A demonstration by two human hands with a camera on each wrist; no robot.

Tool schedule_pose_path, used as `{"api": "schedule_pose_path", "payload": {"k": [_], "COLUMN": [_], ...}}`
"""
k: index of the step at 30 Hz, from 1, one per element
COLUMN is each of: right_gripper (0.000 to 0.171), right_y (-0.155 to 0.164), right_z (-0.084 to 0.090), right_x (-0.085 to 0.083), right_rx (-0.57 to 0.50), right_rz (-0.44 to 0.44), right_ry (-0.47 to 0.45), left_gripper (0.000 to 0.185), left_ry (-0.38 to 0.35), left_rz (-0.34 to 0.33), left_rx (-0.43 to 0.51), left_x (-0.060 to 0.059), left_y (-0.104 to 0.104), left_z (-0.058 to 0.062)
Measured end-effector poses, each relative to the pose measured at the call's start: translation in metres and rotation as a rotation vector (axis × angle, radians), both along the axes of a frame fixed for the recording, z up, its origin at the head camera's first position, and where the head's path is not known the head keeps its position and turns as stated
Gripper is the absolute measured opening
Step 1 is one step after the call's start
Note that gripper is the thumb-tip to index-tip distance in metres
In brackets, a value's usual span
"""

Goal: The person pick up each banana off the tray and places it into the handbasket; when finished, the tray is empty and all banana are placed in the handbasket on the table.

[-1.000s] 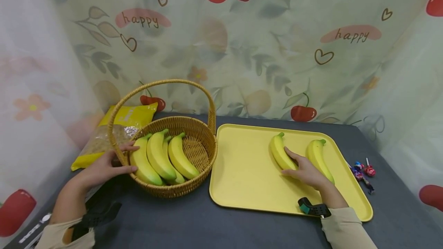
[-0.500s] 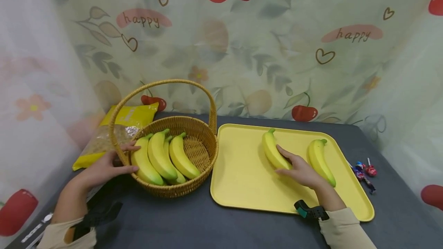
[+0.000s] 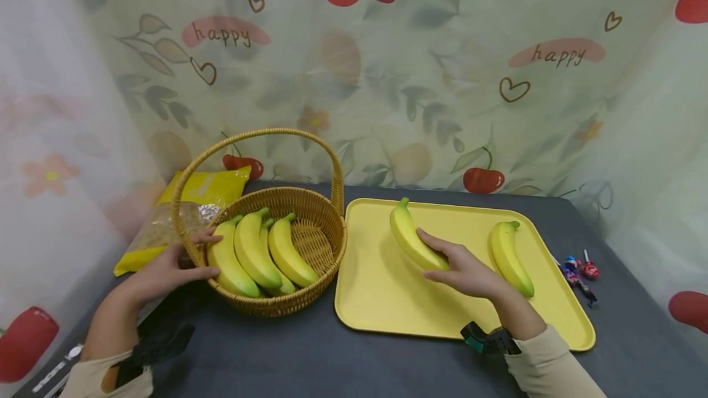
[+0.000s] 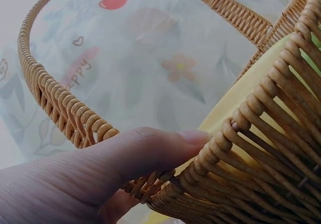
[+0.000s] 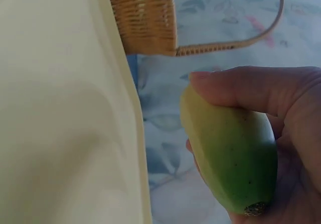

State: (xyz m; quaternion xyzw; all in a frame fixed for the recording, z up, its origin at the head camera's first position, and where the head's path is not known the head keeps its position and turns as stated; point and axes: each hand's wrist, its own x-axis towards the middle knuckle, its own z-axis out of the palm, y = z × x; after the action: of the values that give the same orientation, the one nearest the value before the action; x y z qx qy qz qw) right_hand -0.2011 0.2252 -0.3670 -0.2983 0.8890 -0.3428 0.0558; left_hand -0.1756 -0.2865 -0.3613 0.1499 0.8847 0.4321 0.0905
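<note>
Cherry-print curtain behind dark bench [image 3: 310, 355], yellow tray [image 3: 381, 287] beside wicker basket [image 3: 315, 226] of bananas, left hand [image 3: 166, 269] gripping basket rim, right hand [image 3: 464, 272] curled round banana [image 3: 406, 235] lifted above tray

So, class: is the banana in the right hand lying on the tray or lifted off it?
Lifted. The right hand grips the banana above the tray, with a shadow beneath it.
</note>
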Motion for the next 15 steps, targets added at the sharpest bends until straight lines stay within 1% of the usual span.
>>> {"api": "schedule_pose_path", "payload": {"k": [9, 15], "right_gripper": [0.072, 0.071], "right_y": [-0.028, -0.052], "right_z": [0.027, 0.043], "right_x": [0.009, 0.013], "right_rx": [-0.003, 0.001], "right_rz": [0.149, 0.293], "right_ry": [0.033, 0.037], "left_gripper": [0.061, 0.059], "left_ry": [-0.005, 0.009], "left_rz": [-0.006, -0.006], "left_rx": [0.015, 0.022], "left_x": [0.001, 0.002], "left_y": [0.001, 0.002], "left_z": [0.001, 0.001]}}
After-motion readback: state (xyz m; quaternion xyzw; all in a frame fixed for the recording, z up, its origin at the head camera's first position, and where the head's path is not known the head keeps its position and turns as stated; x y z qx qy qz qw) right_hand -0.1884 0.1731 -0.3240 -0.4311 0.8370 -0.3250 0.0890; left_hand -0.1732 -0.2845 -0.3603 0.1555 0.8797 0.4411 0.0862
